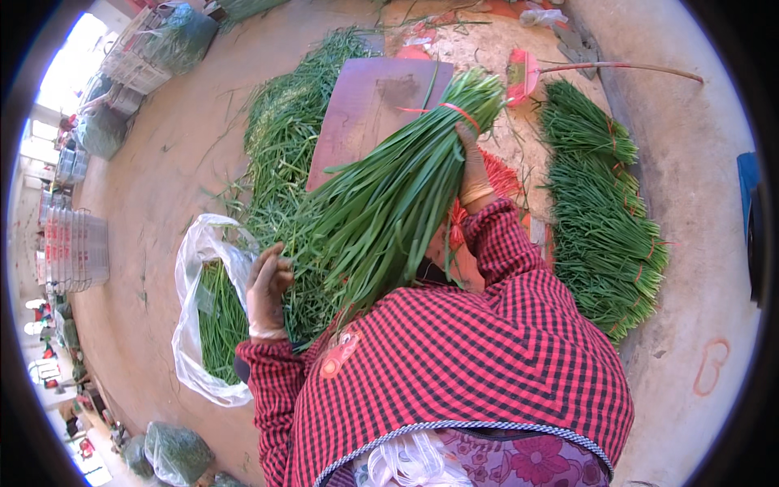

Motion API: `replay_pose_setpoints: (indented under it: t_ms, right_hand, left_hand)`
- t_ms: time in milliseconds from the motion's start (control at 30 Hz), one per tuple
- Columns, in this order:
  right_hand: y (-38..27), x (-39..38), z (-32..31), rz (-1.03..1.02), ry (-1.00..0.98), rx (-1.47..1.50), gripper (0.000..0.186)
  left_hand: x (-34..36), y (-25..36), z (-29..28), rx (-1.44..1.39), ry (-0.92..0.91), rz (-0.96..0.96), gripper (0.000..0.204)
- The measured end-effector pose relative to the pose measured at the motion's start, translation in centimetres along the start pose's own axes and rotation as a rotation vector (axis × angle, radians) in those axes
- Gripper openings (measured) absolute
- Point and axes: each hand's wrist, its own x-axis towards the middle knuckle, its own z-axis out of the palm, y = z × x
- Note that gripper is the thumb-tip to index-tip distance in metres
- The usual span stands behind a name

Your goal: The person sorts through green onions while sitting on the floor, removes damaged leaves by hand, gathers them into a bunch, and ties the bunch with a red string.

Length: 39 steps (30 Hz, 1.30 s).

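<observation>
Leaf bundle (398, 183) | right hand (473, 166) gripping it | left hand (266, 292) half-curled | white bag (187, 280): green leaves (219, 325)

Right arm (505, 243) reaches forward, angled up and left in view. Right wrist (477, 192) about straight. Right hand (473, 162) clasped in a grip, partly hidden. Left arm (274, 381) runs up the view, well apart from the right. Left wrist (268, 332) near straight. Left hand (266, 294) free, raised, fingers (268, 261) loosely curled, pointing up. Right hand is further forward.
</observation>
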Motion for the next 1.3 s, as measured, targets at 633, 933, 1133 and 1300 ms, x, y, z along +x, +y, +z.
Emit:
replay_pose_setpoints:
  t_ms: [633, 933, 1133, 1300]
  right_hand:
    - [-0.1, -2.9, 4.3, 0.010, -0.041, -0.105, 0.041]
    - [0.4, -1.9, 3.9, -0.016, -0.080, -0.118, 0.043]
    - [0.6, -1.4, 3.6, -0.025, -0.099, -0.130, 0.044]
    - [0.7, -1.6, 3.9, -0.035, -0.077, -0.142, 0.041]
  left_hand:
    - [3.0, 4.5, 11.3, 0.445, -0.378, -0.120, 0.040]
    - [1.7, 4.2, 12.2, 0.275, -0.343, -0.085, 0.045]
    - [2.3, 2.9, 12.7, 0.256, -0.291, 0.050, 0.027]
    - [2.4, 3.1, 12.8, 0.274, -0.277, 0.056, 0.017]
